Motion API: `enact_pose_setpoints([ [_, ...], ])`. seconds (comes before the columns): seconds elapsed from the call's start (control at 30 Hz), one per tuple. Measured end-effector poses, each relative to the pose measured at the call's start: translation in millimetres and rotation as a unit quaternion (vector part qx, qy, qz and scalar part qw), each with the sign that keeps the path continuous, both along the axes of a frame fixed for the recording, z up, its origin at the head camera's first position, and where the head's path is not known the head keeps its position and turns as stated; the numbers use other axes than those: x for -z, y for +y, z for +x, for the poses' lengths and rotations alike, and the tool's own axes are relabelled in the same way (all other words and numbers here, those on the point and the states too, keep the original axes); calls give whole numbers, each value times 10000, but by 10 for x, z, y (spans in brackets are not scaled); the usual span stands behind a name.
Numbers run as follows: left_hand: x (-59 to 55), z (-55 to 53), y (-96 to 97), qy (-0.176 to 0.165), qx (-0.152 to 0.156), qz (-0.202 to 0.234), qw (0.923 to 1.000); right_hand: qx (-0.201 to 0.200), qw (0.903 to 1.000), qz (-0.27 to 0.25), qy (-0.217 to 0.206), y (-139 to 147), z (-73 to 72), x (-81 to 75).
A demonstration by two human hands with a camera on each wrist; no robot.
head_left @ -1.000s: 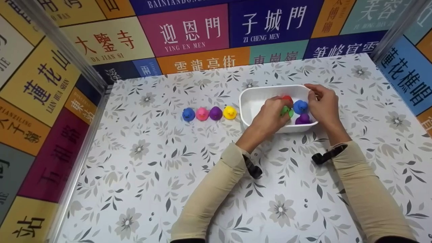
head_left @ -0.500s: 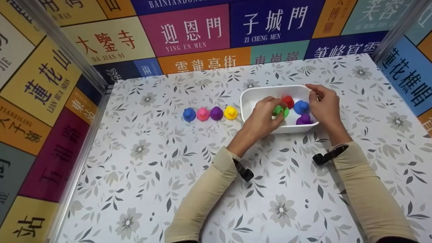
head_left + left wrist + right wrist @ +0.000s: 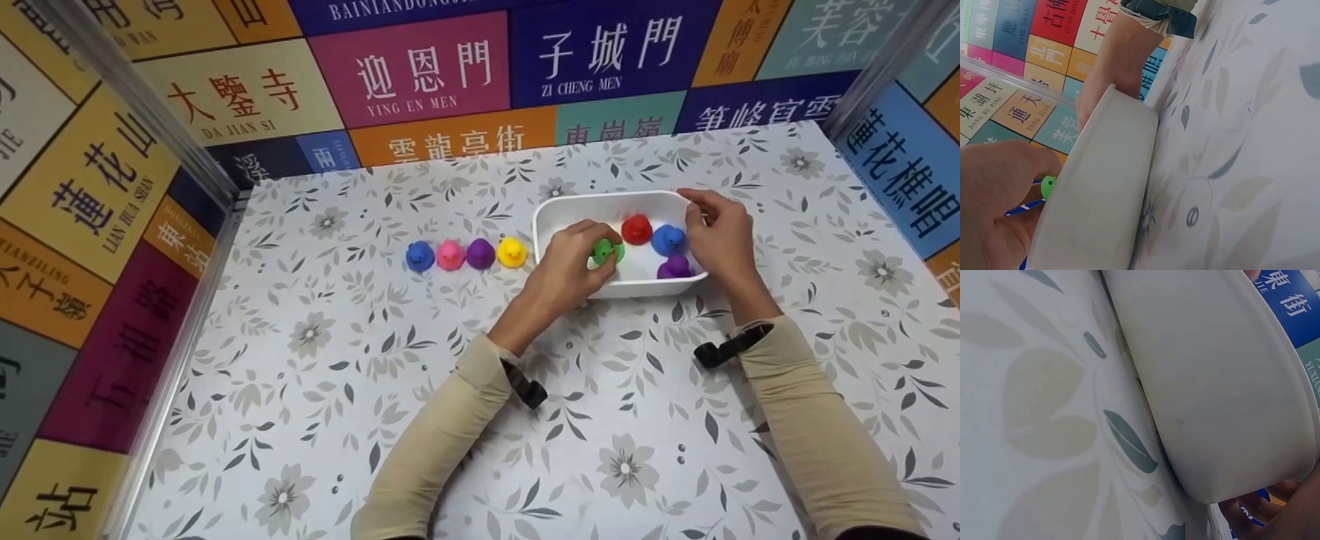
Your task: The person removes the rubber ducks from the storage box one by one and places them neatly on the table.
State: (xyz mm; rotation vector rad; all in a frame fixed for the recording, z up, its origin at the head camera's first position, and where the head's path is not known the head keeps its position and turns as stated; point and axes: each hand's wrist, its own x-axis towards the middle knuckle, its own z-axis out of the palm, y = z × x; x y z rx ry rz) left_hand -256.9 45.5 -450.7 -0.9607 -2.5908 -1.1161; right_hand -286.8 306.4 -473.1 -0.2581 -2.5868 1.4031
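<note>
My left hand (image 3: 564, 264) is over the left half of a white plastic tub (image 3: 637, 288), pinching a green rubber duck (image 3: 603, 250) between thumb and fingers. In the left wrist view the green duck's head (image 3: 1047, 186) shows beside the tub's wall (image 3: 1098, 180). At the tub's right end, my right hand (image 3: 724, 234) grips the rim; the right wrist view has its fingers curled at the tub's corner. Inside the tub sit a red duck (image 3: 637, 230), a blue duck (image 3: 667, 241) and a purple duck (image 3: 674, 268), the last two close to the right hand.
Left of the tub, a row on the flowered tabletop (image 3: 315, 420) holds a blue duck (image 3: 419, 257), a pink duck (image 3: 450, 255), a purple duck (image 3: 480, 254) and a yellow duck (image 3: 511, 253). Printed panels (image 3: 420, 67) wall in the table's back and sides.
My left hand has drawn the green duck leftward inside the tub, away from the red duck, which now shows fully. The right hand stays on the rim.
</note>
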Motion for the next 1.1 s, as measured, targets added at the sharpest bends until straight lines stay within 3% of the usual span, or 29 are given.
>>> enact_pose_setpoints([
  [0.2, 9, -3, -97, -36, -111, -17, 9999, 25, 10000, -20, -61, 4, 6, -3],
  [0.57, 17, 23, -352, 252, -74, -49, 9996, 50, 9999, -72, -108, -4, 7, 8],
  [1.1, -110, 33, -715, 458, -166, 306, 9983, 2, 9997, -118, -207, 4, -1, 7],
])
